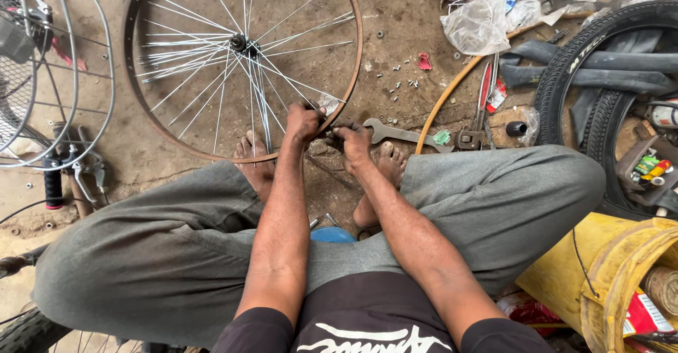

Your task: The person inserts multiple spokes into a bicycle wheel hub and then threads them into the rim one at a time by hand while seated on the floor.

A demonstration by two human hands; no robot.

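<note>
My left hand (304, 122) closes its grip on the wheel rim (351, 56); my right hand (351, 143) pinches something small beside it, just above my feet.

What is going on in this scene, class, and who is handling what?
A person sits on the ground with knees spread, working on a bare bicycle wheel that lies flat in front of them. The left hand grips the rusty rim at its near edge, and the right hand pinches something small just beside it; what it is cannot be made out. A spanner lies on the floor just right of the hands, with small nuts scattered beyond and tyres stacked at the right.
</note>
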